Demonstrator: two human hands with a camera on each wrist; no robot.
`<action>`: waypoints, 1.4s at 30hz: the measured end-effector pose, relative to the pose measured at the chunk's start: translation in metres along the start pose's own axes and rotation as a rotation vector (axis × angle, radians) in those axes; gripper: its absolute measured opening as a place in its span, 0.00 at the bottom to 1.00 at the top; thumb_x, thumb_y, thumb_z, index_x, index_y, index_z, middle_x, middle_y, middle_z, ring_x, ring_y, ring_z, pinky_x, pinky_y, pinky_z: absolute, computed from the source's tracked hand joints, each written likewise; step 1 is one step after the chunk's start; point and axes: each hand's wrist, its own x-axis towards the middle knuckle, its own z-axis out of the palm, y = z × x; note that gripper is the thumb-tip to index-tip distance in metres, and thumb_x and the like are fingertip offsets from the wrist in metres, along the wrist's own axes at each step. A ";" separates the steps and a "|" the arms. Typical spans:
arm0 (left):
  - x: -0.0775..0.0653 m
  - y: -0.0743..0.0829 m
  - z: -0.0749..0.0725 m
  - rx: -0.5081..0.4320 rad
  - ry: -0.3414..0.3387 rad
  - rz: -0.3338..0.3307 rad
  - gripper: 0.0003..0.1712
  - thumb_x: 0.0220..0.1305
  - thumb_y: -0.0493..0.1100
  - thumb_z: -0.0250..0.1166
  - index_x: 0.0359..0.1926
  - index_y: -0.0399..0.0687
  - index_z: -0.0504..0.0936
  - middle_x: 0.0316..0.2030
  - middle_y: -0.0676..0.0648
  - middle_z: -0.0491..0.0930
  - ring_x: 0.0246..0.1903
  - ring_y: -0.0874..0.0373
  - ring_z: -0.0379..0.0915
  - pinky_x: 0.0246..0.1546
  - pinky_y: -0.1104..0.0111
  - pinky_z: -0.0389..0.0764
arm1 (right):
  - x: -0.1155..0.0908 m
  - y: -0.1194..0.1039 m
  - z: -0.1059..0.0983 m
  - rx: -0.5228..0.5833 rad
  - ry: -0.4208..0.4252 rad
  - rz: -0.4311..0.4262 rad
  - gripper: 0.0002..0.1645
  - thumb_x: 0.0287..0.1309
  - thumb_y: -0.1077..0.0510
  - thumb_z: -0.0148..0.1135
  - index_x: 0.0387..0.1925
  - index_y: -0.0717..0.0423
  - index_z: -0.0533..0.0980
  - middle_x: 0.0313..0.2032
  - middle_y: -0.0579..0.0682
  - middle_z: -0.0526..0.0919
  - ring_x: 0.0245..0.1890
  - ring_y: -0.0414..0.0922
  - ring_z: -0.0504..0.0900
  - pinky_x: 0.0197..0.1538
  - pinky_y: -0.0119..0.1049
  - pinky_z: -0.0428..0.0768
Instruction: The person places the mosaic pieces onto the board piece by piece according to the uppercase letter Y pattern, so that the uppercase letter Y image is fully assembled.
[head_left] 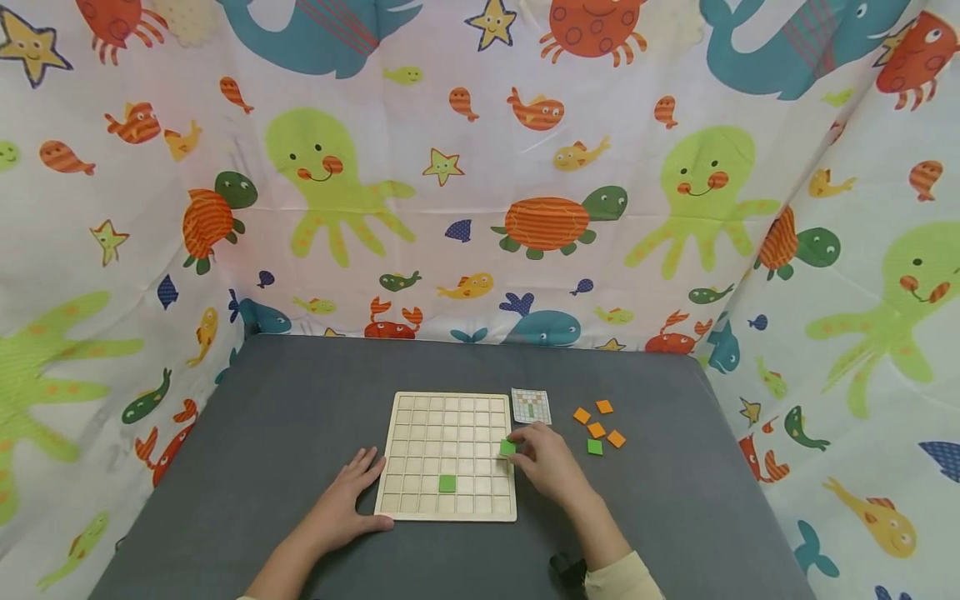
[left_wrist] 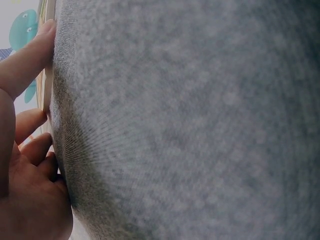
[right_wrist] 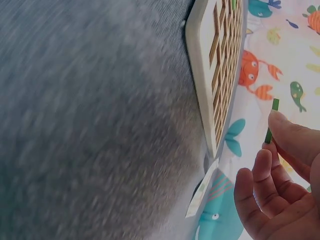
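A pale wooden grid board (head_left: 420,433) lies on the grey table, with one green square tile (head_left: 447,483) set in a cell of a lower row. My left hand (head_left: 341,508) rests at the board's lower left corner, thumb along the front edge and fingers spread by the left side. Over the board's right edge, my right hand (head_left: 551,462) pinches a second green tile (head_left: 507,448) between thumb and fingers. In the right wrist view that tile (right_wrist: 272,121) is seen edge-on, raised above the table.
Just right of the board's top corner lies a small printed pattern card (head_left: 531,407). Several orange tiles (head_left: 596,430) and a loose green tile (head_left: 595,447) are scattered farther right. A dark object (head_left: 567,570) sits by the right wrist. A sea-animal curtain (head_left: 465,208) surrounds the table.
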 end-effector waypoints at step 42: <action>0.000 -0.003 -0.001 0.010 -0.004 0.037 0.63 0.44 0.67 0.77 0.77 0.48 0.61 0.79 0.42 0.51 0.79 0.40 0.38 0.75 0.39 0.48 | 0.028 -0.039 0.044 0.011 -0.100 -0.099 0.13 0.57 0.58 0.75 0.45 0.50 0.85 0.40 0.45 0.81 0.33 0.39 0.78 0.32 0.29 0.74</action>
